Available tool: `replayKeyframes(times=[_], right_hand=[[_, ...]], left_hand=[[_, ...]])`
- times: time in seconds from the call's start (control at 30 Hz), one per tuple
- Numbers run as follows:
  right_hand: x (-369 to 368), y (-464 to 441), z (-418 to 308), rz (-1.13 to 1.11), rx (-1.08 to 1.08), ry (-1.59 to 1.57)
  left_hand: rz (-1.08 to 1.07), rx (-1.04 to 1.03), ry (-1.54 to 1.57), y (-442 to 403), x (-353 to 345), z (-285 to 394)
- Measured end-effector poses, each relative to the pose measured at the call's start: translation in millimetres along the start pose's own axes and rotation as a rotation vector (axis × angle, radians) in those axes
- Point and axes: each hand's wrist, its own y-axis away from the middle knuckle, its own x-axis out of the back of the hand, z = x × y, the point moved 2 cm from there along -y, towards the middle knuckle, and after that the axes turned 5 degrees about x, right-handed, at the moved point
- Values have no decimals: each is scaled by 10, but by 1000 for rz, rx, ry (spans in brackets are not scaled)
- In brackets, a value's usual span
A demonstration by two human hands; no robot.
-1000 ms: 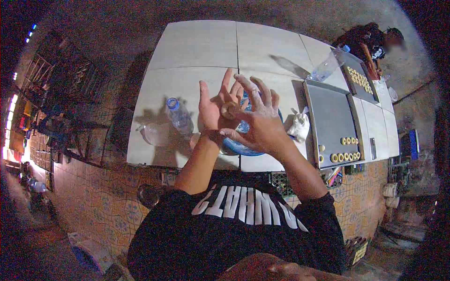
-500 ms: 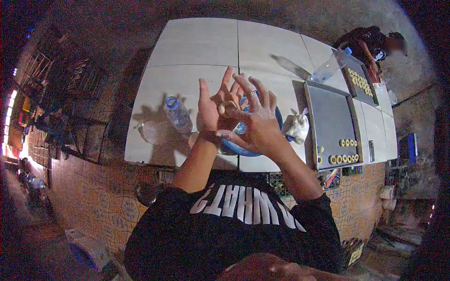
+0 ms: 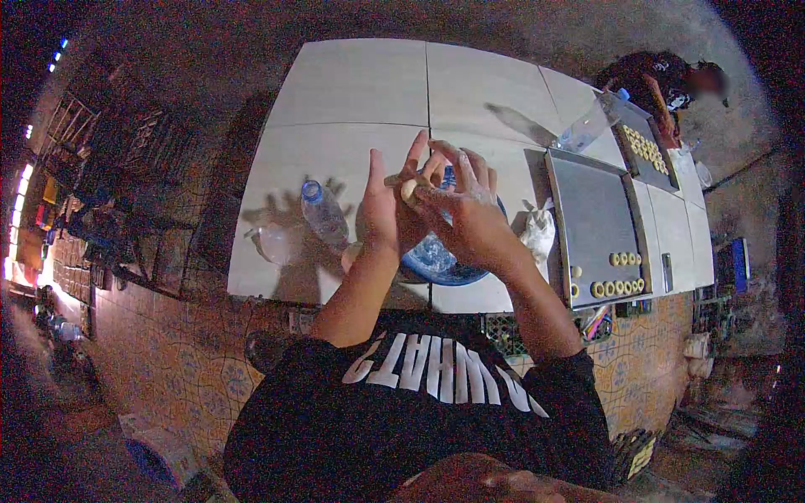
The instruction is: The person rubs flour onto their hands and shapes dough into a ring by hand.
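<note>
Dough piece (image 3: 408, 191) was up off the bench (image 3: 352, 88), between the two hands, so call that the middle of the clock. Left hand (image 3: 384, 210) was wide open, thumb and fingers splayed, palm side behind the dough; my read is it acted as a soft backing. Right hand (image 3: 471, 214) came across from about 4 o'clock, one finger right at the dough and others fanned out, probably to keep clear. Couldn't tell if that grip was actually pinching it, the thumb was hard to make out.

Blue basin (image 3: 457, 277) sat around 5 o'clock below the hands, handy to reach I guess. Round, plastic-looking, whitish smears inside; the right fingers had a similar pale dusting, likely flour. Clear plastic bottle (image 3: 324, 220) with a blue cap was between 8 and 9, and a crumpled white bag or cloth (image 3: 538, 235) was near 4.

Dark metal-looking tray (image 3: 591, 201) between 3 and 4: rectangular, raised rim, pale dough rings (image 3: 619, 288) lined up at the near end, presumably spaced against sticking. Farther tray (image 3: 635, 113), between 2 and 3, had tighter rows, with another person (image 3: 646, 70) beside it. Bench top looked smooth and pale with dark straight joints, like big tiles. Dough itself looked smooth and rounded; couldn't see whether it had a hole.
</note>
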Motion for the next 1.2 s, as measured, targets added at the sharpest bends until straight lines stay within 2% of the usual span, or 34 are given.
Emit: replayKeyframes(times=[0.17, 0.2, 0.3, 0.37, 0.43, 0.53, 0.63, 0.67, 0.77, 0.8, 0.9, 0.93, 0.97, 1.03, 1.1, 1.13, 1.17, 1.2], right_hand=[[63, 44, 3, -65, 89, -62], [27, 42, 13, -12, 62, 60], [-1, 15, -101, 124, 32, 68], [-17, 47, -159, 41, 92, 84], [-28, 65, -103, 42, 54, 95], [31, 46, -40, 100, 21, 151], [-70, 87, -149, 89, 85, 32], [-60, 115, -140, 88, 124, 26], [-20, 72, -2, 87, 46, 125], [-29, 34, -37, 153, 47, 133], [-90, 31, 55, 90, 8, -56], [-48, 26, 59, 62, -4, -46], [-75, 32, 125, 101, -47, -275], [-141, 11, 264, 179, -131, -734], [-154, 23, 375, 243, -240, -874], [-209, 61, 443, 250, -351, -1092], [-246, 98, 493, 253, -464, -1309], [-240, 109, 497, 267, -478, -1412]], left_hand=[[-145, -41, 31, -49, 29, 50], [-64, -49, -12, -32, 3, 65], [-44, -58, -144, -62, -46, 55], [-141, -19, 115, -53, -93, 44], [-74, -56, -50, -29, -9, 85], [19, -74, -85, -35, 20, 91], [-54, -71, -101, -29, -71, 99], [-70, -36, 5, -33, -65, 87], [-79, 21, 116, -96, 255, 26], [-89, 12, 112, -85, 243, -13], [12, -28, 108, -44, -119, -31], [-45, -4, 131, -47, -72, 5], [-206, 42, 117, -70, 12, 28], [-71, 42, -97, -40, -7, 40], [73, -7, -316, 21, -91, 45], [168, -27, -365, 41, -15, 60], [147, -32, -378, 49, -1, 57], [126, -38, -389, 61, 6, 51]])
